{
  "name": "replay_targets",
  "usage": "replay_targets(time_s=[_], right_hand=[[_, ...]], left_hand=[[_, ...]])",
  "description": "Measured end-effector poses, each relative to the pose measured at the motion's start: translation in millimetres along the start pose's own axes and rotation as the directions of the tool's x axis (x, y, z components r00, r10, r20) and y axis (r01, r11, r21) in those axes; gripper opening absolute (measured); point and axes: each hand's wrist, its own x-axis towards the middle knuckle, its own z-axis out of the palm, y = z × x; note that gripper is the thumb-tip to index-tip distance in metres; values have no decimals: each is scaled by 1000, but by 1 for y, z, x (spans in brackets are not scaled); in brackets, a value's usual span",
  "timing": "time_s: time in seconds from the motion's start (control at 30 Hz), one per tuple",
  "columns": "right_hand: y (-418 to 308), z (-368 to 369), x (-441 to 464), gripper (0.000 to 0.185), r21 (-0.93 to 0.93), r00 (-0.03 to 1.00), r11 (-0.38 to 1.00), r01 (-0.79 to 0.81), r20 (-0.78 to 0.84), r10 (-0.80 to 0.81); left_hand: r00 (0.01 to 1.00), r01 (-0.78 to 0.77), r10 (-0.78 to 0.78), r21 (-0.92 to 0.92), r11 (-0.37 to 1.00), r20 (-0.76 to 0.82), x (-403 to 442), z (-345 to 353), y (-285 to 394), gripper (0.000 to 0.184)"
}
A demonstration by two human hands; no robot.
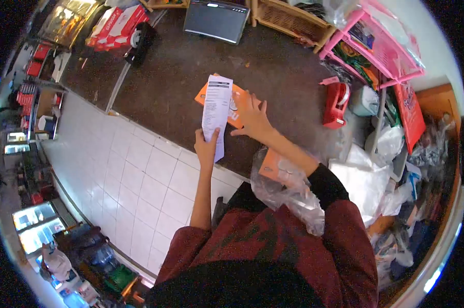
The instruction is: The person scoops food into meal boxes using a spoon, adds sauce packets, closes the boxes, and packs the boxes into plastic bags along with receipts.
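Note:
A long white printed receipt [216, 102] is pinched at its lower end by my left hand [206, 145], thumb on top. It lies over an orange box [236, 92] on the dark table, hiding part of the box's face. My right hand [254, 119] is at the box's right side with fingers spread, its fingertips at the box's edge; whether they press on it I cannot tell. Close to my body, under my right forearm, another orange box [278, 168] sits with a clear plastic bag [288, 197] around it.
On the dark table [170, 92] a red tape dispenser [337, 105] stands at the right. A black flat device [216, 21], a wicker basket [293, 23] and a pink rack [376, 46] line the back. White plastic bags [363, 174] pile up at the right. Tiled floor [144, 185] shows left.

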Motion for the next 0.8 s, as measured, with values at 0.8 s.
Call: replay_targets(time_s=[0.8], right_hand=[[154, -24, -25, 118, -258, 929, 893, -370, -85, 361]], left_hand=[[864, -488, 465, 550, 678, 194, -35, 32, 8, 42]])
